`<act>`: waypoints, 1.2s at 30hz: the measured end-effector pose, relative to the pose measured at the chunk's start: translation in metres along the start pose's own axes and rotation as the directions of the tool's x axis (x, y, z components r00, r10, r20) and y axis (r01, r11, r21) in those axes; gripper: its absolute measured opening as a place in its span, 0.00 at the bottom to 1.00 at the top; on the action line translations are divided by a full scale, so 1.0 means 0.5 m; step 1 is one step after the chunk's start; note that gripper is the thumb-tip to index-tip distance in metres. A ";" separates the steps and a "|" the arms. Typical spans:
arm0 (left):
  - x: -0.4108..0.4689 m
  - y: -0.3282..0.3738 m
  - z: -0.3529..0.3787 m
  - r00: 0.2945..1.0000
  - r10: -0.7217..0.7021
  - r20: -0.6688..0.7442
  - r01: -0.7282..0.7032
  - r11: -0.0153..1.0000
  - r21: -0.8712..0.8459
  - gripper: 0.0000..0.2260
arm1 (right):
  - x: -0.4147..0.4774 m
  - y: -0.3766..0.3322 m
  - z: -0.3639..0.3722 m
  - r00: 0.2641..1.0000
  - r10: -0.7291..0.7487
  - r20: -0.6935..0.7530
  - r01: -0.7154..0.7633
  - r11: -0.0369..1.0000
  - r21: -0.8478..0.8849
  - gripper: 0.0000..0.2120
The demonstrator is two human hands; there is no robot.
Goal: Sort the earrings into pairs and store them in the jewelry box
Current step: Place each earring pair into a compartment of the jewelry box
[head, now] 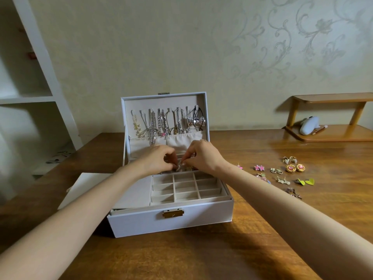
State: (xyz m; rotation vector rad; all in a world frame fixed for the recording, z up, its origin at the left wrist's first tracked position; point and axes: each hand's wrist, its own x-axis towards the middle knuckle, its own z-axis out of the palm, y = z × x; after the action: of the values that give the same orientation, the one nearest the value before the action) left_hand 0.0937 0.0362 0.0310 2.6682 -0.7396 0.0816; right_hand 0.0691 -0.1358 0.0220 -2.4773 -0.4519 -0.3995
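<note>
A white jewelry box (pixel 171 219) stands open on the wooden table, its lid upright with necklaces hanging inside. A tray of small square compartments (pixel 185 188) fills its front half. Over the back compartments my left hand (pixel 159 158) and my right hand (pixel 201 156) meet, fingertips pinched together on a small silvery earring (pixel 178 167). Pairs of earrings lie on the table to the right: pink stars (pixel 259 167), gold-rimmed pink rounds (pixel 295 168), green hearts (pixel 305 181) and several others.
A white flat insert (pixel 84 186) lies left of the box. A wooden shelf unit (pixel 331 134) with a white object stands at the back right. White shelving (pixel 40 77) rises at the left. Bare table spreads in front.
</note>
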 end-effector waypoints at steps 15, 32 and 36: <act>-0.001 0.003 -0.003 0.999 0.050 -0.004 -0.050 0.997 0.067 0.04 | 0.009 -0.004 0.004 0.996 0.050 0.075 -0.053 0.998 0.031 0.05; -0.011 0.009 -0.015 0.996 0.067 0.064 -0.067 0.998 0.009 0.08 | 0.003 -0.003 -0.001 0.994 0.016 0.105 -0.017 1.000 0.010 0.05; -0.015 0.016 -0.017 0.999 0.045 0.026 -0.045 0.999 -0.014 0.10 | 0.000 -0.006 -0.006 0.999 0.028 0.037 -0.029 0.999 0.026 0.05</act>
State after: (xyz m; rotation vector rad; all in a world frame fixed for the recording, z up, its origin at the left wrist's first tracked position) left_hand 0.0838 0.0366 0.0405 2.6451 -0.8056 0.0539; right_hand 0.0673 -0.1354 0.0259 -2.4660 -0.4335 -0.3356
